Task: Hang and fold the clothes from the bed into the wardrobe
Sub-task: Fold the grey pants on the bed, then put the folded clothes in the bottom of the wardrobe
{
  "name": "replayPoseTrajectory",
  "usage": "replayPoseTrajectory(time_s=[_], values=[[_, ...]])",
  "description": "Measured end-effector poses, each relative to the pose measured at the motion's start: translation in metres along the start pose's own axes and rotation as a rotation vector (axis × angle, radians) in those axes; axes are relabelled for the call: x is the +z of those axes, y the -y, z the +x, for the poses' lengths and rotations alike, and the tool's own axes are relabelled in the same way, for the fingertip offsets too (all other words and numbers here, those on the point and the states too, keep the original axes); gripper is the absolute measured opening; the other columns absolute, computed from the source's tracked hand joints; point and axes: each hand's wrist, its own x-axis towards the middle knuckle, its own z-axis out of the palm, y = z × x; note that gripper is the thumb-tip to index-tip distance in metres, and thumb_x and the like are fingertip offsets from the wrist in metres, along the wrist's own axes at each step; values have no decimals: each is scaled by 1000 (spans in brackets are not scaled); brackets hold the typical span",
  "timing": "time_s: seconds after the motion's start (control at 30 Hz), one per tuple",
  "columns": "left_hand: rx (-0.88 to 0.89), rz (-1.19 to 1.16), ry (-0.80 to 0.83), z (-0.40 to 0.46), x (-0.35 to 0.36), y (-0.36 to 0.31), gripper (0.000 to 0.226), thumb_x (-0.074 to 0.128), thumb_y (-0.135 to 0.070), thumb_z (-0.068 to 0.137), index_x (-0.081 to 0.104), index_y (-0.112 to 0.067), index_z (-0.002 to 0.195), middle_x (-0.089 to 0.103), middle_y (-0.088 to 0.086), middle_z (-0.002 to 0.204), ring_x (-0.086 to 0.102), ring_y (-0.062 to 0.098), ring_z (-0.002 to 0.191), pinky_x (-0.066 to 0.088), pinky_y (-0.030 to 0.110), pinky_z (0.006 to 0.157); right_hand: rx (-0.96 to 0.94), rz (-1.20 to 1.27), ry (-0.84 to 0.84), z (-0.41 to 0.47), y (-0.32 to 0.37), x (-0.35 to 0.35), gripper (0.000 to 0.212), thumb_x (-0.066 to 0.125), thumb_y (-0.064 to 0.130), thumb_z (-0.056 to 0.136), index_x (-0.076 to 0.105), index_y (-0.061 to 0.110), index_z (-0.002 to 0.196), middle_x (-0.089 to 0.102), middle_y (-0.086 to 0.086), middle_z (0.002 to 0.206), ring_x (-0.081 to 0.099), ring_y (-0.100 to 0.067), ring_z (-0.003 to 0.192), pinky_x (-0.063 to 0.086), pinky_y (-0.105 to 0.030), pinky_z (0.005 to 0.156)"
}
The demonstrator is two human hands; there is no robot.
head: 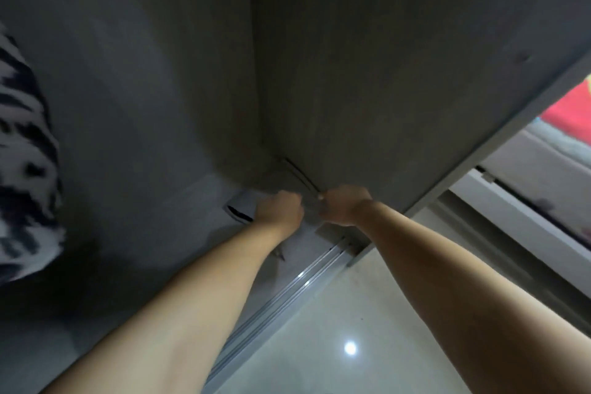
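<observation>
Left hand (281, 213) and right hand (343, 205), fingers curled on something unclear deep in the wardrobe (367, 73) — blur hides it; a blind grip may slip.

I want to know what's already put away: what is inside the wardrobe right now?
Inside the wardrobe a black-and-white patterned garment hangs at left; both hands, left and right, reach low in its corner. What they hold is blurred and hidden.
</observation>
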Motion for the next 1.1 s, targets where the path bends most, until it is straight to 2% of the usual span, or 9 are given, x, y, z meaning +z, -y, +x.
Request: replayPoseTrajectory(time_s=[0.13,0.2,0.27,0.37,0.43,0.63,0.73,0.87,1.1], values=[[-3,-28,57,-47,-90,-29,30,42,-28,97,63,-13,113,63,15,118,60,35,109,48,35,82,69,129,-29,-74,1,-66,51,46,62,88,62,25,118,62,-5,125,57,-27,117,47,-32,87],[14,-45,54,-72,-136,-43,30,44,-29,96,64,-12,110,65,16,115,61,34,107,48,35,81,115,197,-7,-118,-1,-97,44,50,56,87,64,25,115,63,-5,121,60,-27,111,46,-29,80],[23,-56,40,-99,-184,-59,30,45,-33,96,65,-13,106,65,14,113,61,34,105,48,34,80,171,313,-5,-168,-8,-130,35,53,45,87,64,26,114,65,-6,117,64,-28,104,50,-30,80],[40,-67,46,-141,-245,-85,26,47,-36,95,66,-18,98,67,9,108,62,31,101,45,31,76,269,564,40,-246,-18,-165,28,50,31,88,62,24,112,71,-6,100,72,-25,77,60,-35,70],[83,-60,71,-165,-270,-102,24,48,-35,95,66,-20,96,67,7,106,62,30,99,42,29,72,318,670,64,-291,-24,-172,29,50,29,89,60,21,116,71,-6,95,72,-23,67,61,-36,63],[282,1,116,-202,-306,-164,26,45,-35,95,65,-20,102,65,8,112,59,30,104,43,30,79,538,792,-20,-400,-46,-164,36,50,34,95,52,18,128,69,-8,95,69,-19,65,53,-26,49],[438,15,122,-226,-320,-208,27,44,-35,96,64,-18,99,64,9,111,59,32,103,43,31,79,660,819,-10,-458,-60,-158,30,45,29,95,58,11,115,71,-9,90,71,-23,68,59,-33,56],[598,22,94,-245,-334,-266,29,44,-36,96,65,-17,99,65,7,109,59,29,101,41,30,74,765,810,-52,-524,-82,-154,34,41,29,94,64,4,98,72,-11,87,72,-24,66,61,-37,60],[839,189,81,-291,-316,-384,31,43,-36,97,64,-14,100,65,8,108,59,30,103,41,30,74,902,841,-97,-630,-135,-117,35,39,35,99,62,10,106,71,-7,90,71,-21,71,60,-35,65]])
